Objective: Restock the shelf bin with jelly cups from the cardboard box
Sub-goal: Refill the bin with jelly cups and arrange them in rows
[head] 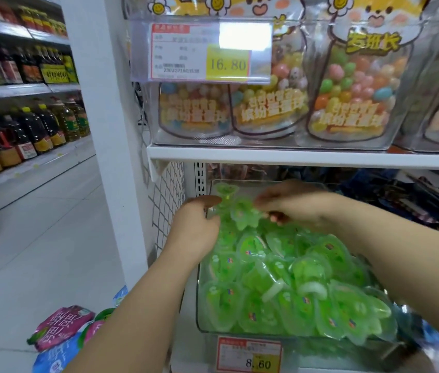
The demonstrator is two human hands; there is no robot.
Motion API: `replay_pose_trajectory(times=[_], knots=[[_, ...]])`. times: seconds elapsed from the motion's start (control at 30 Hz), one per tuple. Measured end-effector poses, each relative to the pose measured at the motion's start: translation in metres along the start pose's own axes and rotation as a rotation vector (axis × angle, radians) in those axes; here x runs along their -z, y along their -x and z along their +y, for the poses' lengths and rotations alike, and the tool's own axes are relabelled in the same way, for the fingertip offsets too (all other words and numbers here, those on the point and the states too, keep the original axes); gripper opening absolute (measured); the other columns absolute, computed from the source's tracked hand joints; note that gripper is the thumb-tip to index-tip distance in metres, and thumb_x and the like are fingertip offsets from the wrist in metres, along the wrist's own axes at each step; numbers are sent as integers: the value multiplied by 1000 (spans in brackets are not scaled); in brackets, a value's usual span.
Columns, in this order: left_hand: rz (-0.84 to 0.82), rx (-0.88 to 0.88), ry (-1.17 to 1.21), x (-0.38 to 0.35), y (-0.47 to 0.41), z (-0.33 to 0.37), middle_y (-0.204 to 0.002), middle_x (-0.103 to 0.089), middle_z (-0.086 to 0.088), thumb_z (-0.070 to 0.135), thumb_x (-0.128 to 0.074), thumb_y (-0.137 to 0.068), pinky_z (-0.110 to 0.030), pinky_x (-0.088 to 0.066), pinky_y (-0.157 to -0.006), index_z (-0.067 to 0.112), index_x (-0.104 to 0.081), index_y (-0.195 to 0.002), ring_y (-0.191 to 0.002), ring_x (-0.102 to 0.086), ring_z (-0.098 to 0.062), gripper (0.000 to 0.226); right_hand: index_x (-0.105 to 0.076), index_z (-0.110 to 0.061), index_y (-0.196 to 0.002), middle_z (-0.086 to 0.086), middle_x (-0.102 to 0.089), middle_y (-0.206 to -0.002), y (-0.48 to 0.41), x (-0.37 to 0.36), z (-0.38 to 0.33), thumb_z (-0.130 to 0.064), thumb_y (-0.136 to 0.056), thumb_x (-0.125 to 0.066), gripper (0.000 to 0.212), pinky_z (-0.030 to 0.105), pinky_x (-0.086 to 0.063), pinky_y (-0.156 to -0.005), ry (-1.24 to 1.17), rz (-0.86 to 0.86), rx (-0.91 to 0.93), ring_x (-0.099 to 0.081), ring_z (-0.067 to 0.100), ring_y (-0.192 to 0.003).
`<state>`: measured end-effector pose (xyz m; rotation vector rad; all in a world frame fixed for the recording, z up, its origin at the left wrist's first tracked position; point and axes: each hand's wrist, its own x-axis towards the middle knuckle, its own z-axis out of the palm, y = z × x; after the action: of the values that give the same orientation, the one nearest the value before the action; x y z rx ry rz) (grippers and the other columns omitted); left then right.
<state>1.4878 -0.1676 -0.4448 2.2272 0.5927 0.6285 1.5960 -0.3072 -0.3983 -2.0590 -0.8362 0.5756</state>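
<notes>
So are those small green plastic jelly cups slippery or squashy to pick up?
Probably light: the right hand holds one green jelly cup in its fingers. Likely slippery: the lids shine. Heaped loosely in the clear plastic bin, they would probably slide if pushed.

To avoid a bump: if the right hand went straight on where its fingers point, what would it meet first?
The right hand points left; it would first meet the jelly cups it pinches, then probably the left hand, though depth is unclear.

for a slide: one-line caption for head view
Left hand and right hand hold green plastic jelly cups at the back of a clear shelf bin
</notes>
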Motion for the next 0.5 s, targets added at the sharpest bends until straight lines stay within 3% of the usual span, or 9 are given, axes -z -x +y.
replay_pose_trajectory(times=[0.07,0.17,0.27,0.5], knots=[[-36,-73,-231,-4,-9,2,-139,-47,-2,12,-52,-91,-26,-38,-101,24,-51,-133,-124,-46,-22,45,-52,-9,-68,6,-45,-57,-19,10,8,-7,-92,-55,25,20,-34,-47,-111,144,-47,-39,12,-50],[-160,-116,-538,-11,-23,7,-154,-26,4,17,-50,-92,-47,-28,-112,25,-33,-145,-141,-21,-22,56,-46,-11,-65,7,-37,-56,-44,16,15,-6,-94,-52,30,18,-30,-41,-206,171,-106,-34,12,-47],[-263,-94,-640,-12,-39,12,-158,-11,9,21,-47,-95,-49,-17,-116,27,-20,-149,-146,-6,-20,61,-47,-9,-66,7,-39,-56,-63,11,18,-2,-94,-50,29,13,-32,-35,-206,179,-170,-36,12,-47],[-395,-67,-686,-18,-51,17,-158,-8,-2,18,-47,-95,-51,-20,-115,22,-18,-150,-145,-7,-26,62,-48,-4,-69,11,-43,-58,-85,6,31,3,-92,-49,24,20,-33,-38,-163,216,-210,-39,16,-48]])
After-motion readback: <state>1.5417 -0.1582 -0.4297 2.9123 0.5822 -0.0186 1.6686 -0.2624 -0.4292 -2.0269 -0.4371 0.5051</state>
